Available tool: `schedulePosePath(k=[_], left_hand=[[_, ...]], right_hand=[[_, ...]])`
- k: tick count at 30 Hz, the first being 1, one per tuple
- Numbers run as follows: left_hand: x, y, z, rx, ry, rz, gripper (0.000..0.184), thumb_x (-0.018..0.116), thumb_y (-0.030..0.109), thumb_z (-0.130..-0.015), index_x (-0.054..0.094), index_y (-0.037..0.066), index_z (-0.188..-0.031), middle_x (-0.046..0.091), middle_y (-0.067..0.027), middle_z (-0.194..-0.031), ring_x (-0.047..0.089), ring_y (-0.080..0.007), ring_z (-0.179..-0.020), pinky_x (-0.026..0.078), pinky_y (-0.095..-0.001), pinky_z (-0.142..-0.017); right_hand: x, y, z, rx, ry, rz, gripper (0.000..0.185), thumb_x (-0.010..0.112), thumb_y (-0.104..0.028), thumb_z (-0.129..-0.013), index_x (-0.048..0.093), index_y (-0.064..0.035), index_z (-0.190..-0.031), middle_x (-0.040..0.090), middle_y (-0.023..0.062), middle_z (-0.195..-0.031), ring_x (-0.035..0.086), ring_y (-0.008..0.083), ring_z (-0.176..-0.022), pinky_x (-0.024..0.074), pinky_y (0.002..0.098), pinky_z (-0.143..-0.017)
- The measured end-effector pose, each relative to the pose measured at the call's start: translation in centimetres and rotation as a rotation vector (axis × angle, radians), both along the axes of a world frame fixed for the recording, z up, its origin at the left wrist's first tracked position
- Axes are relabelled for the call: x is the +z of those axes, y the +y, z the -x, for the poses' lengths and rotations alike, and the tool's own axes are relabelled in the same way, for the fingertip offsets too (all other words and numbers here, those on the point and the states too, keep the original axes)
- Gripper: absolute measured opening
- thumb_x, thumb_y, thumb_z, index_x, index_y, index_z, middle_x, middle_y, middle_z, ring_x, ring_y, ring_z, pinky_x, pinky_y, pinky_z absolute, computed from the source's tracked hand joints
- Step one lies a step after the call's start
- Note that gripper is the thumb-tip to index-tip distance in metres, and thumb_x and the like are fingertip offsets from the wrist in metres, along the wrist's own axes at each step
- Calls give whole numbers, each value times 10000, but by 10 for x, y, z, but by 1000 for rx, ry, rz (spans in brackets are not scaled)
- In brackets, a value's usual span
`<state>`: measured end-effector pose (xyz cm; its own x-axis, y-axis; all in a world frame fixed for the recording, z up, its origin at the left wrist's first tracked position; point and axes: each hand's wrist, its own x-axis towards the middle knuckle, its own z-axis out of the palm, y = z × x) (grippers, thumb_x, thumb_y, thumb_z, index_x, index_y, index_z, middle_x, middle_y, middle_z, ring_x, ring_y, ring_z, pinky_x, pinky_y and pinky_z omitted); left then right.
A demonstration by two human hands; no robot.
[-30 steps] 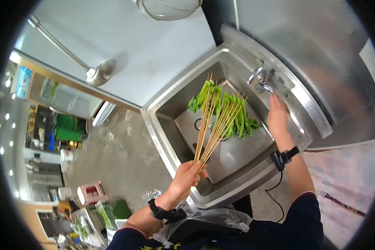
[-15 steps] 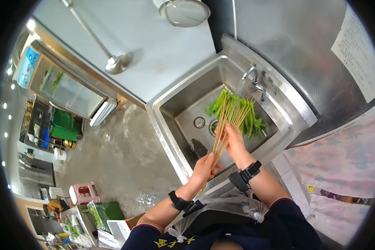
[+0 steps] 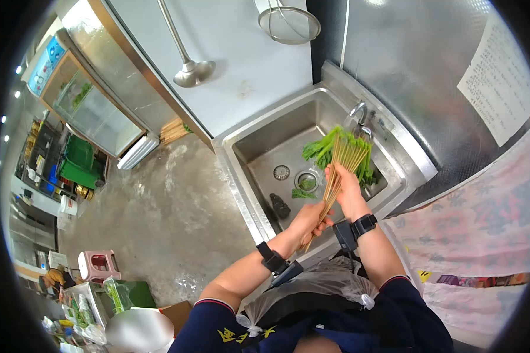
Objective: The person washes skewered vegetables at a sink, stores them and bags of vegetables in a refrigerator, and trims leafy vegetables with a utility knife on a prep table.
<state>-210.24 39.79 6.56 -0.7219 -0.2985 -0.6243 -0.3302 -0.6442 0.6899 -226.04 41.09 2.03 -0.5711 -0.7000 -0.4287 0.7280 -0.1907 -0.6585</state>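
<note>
Green, frilly leaves (image 3: 322, 152) crowd the far ends of thin tan skewers (image 3: 331, 197), fanned out over the sink (image 3: 265, 143). My left hand (image 3: 312, 221) is clamped round them close to the near ends; my right hand (image 3: 348, 187) grips farther up, hiding part of the bunch. Beyond stands the tap (image 3: 360, 110). Leaf scraps (image 3: 303, 193) lie at a drain (image 3: 305, 176), and a dark lump (image 3: 280, 206) sits left of my fingers.

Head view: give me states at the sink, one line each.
left hand: closed around skewers, near end
right hand: gripping skewers higher up
skewers: bundled, fanned toward greens
greens: at skewers' far ends
sink: leafy scraps on its floor
faucet: flow unclear
ladle: hanging
wire strainer: hanging
</note>
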Motion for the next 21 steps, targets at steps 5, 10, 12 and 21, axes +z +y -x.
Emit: schedulePosePath(k=[5, 10, 12, 21], left_hand=[[-2, 8, 12, 85, 15, -17, 306, 345, 271, -946, 477, 5, -1021, 600, -110, -785, 518, -110, -529, 424, -207, -419], [10, 26, 28, 209, -19, -65, 282, 326, 257, -955, 462, 24, -1039, 600, -129, -888, 579, -151, -651, 512, -262, -555], [17, 31, 37, 251, -24, -82, 270, 318, 246, -956, 453, 30, -1047, 597, -131, -889, 581, -157, -651, 520, -282, -569], [34, 52, 60, 320, -74, -122, 262, 353, 260, -950, 448, 32, -1039, 586, -117, -848, 588, -175, -665, 519, -280, -626]], right_hand=[[-14, 7, 22, -39, -127, -17, 193, 537, -146, -859, 551, 16, -962, 604, 122, -862, 608, 216, -784, 518, 309, -661], [-9, 4, 40, 46, -230, 78, 190, 499, -127, -874, 540, 42, -951, 602, 136, -861, 613, 242, -794, 534, 325, -675], [-1, 2, 44, 83, -178, 27, 228, 439, -133, -901, 532, 62, -974, 611, 141, -873, 610, 222, -790, 520, 315, -711], [9, 2, 56, 269, -54, 41, 204, 472, -102, -881, 526, 71, -973, 614, 143, -878, 623, 216, -789, 534, 306, -674]])
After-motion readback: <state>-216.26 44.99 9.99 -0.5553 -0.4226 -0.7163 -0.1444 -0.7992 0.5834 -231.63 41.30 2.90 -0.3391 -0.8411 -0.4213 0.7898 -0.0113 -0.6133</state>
